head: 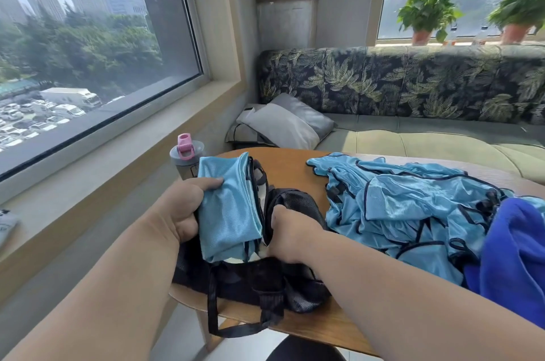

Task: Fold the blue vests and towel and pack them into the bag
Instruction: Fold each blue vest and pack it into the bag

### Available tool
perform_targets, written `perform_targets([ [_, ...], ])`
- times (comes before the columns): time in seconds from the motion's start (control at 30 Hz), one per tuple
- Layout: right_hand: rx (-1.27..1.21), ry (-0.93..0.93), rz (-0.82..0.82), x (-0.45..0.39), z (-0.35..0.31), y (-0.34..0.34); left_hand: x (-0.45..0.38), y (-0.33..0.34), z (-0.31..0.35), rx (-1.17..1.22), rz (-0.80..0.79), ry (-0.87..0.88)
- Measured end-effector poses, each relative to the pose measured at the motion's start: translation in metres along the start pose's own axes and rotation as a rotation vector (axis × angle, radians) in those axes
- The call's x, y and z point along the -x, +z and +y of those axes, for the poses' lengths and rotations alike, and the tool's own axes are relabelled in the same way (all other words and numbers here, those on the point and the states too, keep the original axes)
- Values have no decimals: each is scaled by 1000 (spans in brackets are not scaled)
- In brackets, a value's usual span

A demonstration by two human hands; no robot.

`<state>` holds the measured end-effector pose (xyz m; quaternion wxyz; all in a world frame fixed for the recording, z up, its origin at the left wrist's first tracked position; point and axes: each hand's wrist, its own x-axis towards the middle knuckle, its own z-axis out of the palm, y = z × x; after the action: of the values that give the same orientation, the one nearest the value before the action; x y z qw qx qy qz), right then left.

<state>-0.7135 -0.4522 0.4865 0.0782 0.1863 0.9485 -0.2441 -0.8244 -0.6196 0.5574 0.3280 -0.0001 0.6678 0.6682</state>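
Wooden table [298, 167] by a window: left hand [180, 207] grips a folded blue vest [228, 207] upright in the black bag [259, 281] mouth, right hand [290, 232] clasping the bag's rim, fingertips hidden; unfolded vests [398, 207] and towel [513, 257], cut off, at 3 o'clock.

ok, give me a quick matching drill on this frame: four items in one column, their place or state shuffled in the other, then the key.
Items:
1. folded vest
2. bag
3. towel
4. bottle

Places or states:
A. dark blue heap at the table's right edge
B. gripped by the left hand
C. standing behind the bag, pink cap
D. black, mouth pulled open by the right hand

Pairs: 1-B, 2-D, 3-A, 4-C
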Motion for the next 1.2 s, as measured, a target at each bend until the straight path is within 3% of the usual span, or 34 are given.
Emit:
perform_targets([
  [0.13, -192, -60, -35, 9, -5, -6, -5, 0, 8, -108, -30, -50],
  [0.27, 28, -25, -93, 2, -15, 6, -5, 5, 16, -148, -54, -50],
  [0.33, 0, -9, -100, 1, -11, 6, -5, 6, 17, -153, -44, -26],
  [0.4, -211, 23, -66, 7, 1, 2, -7, 7, 19, -123, -31, 39],
  [0.5, -645, 33, 194, 27, 19, -11, -15, 13, 22, -32, -33, 157],
  [0.6, -823, -47, 270, 45, 34, -29, -24, 31, 24, 62, -50, 201],
  [0.67, -754, -67, 185, 53, 40, -37, -30, 41, 22, 67, -76, 200],
  [0.77, -395, -67, 2, 62, 43, -47, -38, 45, 13, -44, -161, 145],
  [0.87, -118, -67, -26, 67, 40, -48, -39, 36, 2, -269, -278, 58],
  [1.03, -80, -45, 80, 61, 40, -52, -40, 13, 5, -564, -476, -23],
  [1.2, -190, -77, 133, 58, 41, -58, -46, 24, 15, -820, -524, -17],
])
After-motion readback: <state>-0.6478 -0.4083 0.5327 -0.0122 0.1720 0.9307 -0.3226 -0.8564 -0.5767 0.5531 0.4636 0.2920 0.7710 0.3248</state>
